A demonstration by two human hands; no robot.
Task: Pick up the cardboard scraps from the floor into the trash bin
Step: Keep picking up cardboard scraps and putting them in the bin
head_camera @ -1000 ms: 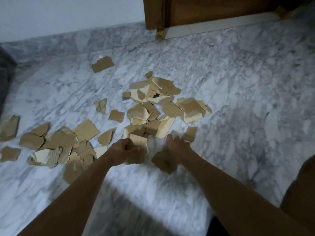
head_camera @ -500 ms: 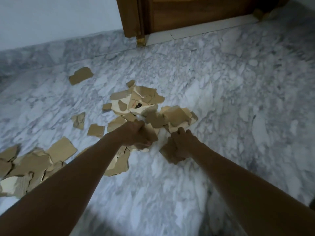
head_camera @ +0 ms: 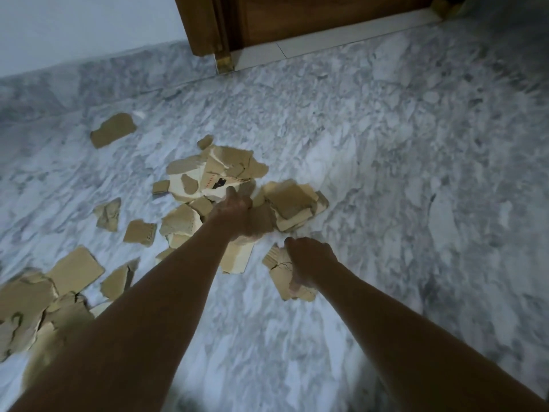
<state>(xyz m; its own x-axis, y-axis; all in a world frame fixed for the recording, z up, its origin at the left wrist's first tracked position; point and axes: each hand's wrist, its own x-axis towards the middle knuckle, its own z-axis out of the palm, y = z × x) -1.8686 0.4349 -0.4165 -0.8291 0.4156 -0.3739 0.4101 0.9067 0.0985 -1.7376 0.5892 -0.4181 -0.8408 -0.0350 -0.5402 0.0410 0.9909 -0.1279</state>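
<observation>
Torn brown cardboard scraps lie scattered over the marble floor (head_camera: pixel 386 179). A central pile of scraps (head_camera: pixel 219 173) sits just beyond my hands, and a stack of flat pieces (head_camera: pixel 292 200) lies to its right. My left hand (head_camera: pixel 240 217) reaches into the pile and grips a bundle of pale scraps (head_camera: pixel 237 254) that hangs below it. My right hand (head_camera: pixel 309 260) holds a cracked brown scrap (head_camera: pixel 282 275) just above the floor. No trash bin is in view.
More scraps (head_camera: pixel 35 298) are heaped at the lower left, and a lone piece (head_camera: pixel 113 133) lies far left near the wall. A wooden door (head_camera: pixel 297 16) and its frame stand at the top. Bare marble stretches to the right.
Both hands have moved further away from me into the central pile, still holding their scraps. The camera has swung so the door sits more central and the left heap slides toward the edge.
</observation>
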